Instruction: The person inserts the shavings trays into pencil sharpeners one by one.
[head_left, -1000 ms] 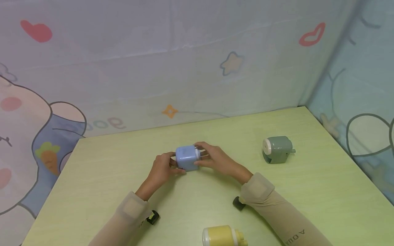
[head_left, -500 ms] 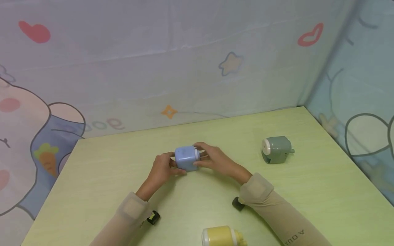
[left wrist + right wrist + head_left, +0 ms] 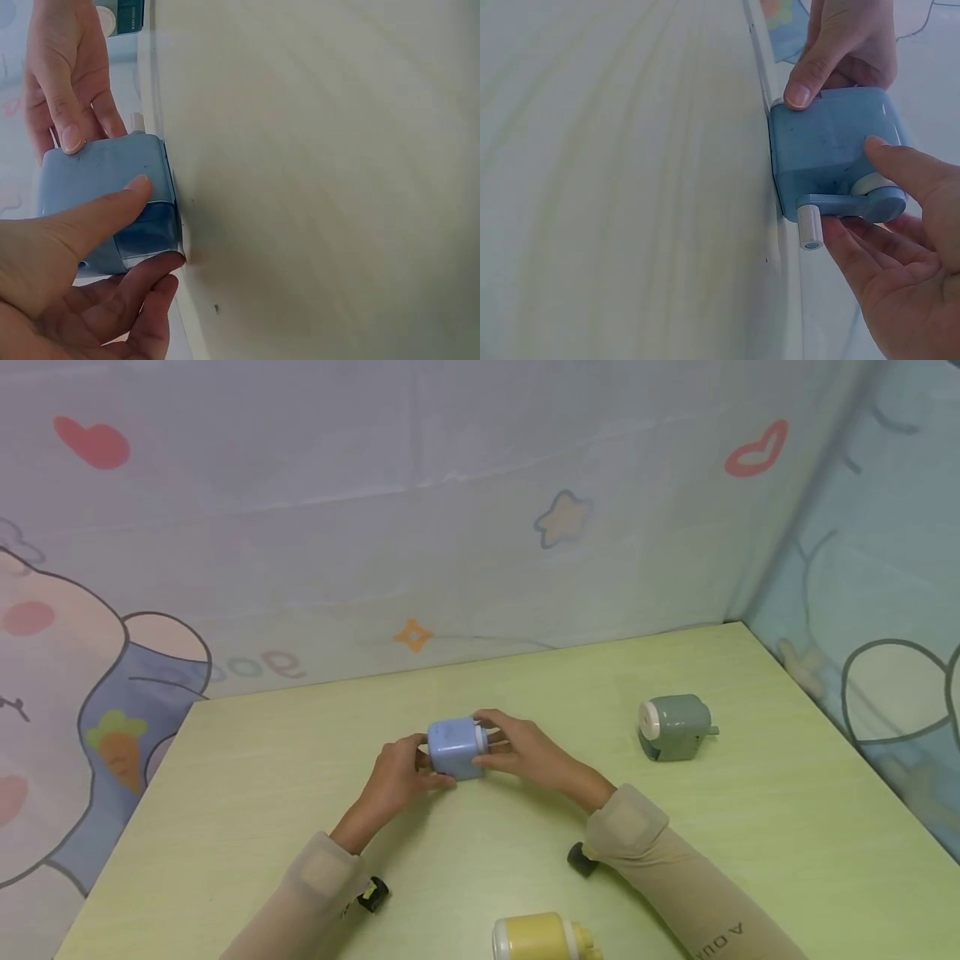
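Note:
A light-blue crank pencil sharpener (image 3: 453, 748) sits on the table between both hands. My left hand (image 3: 396, 770) grips its left end, with the thumb (image 3: 112, 214) along the near side and fingers round the end. On the other end is my right hand (image 3: 531, 755); its thumb (image 3: 900, 161) presses the near side beside the crank and its other fingers reach round behind. The crank handle (image 3: 810, 227) points toward the camera in the right wrist view. A dark-blue drawer part (image 3: 148, 229) shows by the left fingers.
A green crank pencil sharpener (image 3: 681, 727) stands at the right of the pale-green table (image 3: 247, 777). At the near edge lies a yellow sharpener-like thing (image 3: 534, 937), cut off by the frame. Small black pieces (image 3: 372, 894) sit beside the wristbands. Printed cloth (image 3: 480, 568) hangs behind.

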Motion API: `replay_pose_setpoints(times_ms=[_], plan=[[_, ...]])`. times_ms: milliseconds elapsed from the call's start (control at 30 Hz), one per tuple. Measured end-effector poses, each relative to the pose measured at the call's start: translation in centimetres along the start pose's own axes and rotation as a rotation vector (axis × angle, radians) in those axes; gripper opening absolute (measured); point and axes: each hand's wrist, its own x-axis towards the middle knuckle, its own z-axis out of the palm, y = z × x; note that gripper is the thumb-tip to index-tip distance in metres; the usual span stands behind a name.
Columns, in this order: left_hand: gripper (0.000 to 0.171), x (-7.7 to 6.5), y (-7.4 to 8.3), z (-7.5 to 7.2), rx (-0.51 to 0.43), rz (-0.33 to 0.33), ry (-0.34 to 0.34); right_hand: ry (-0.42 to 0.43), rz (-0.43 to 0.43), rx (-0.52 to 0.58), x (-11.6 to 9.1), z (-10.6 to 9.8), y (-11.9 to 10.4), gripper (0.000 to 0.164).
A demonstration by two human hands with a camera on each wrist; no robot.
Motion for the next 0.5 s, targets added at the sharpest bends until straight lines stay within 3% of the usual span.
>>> replay_pose_setpoints(times_ms=[500], plan=[[0.064,-0.41,-0.04,0.38,0.113,-0.029,-0.015,-0.022,-0.001,-0.021,-0.57,-0.54,0.35,0.057]])
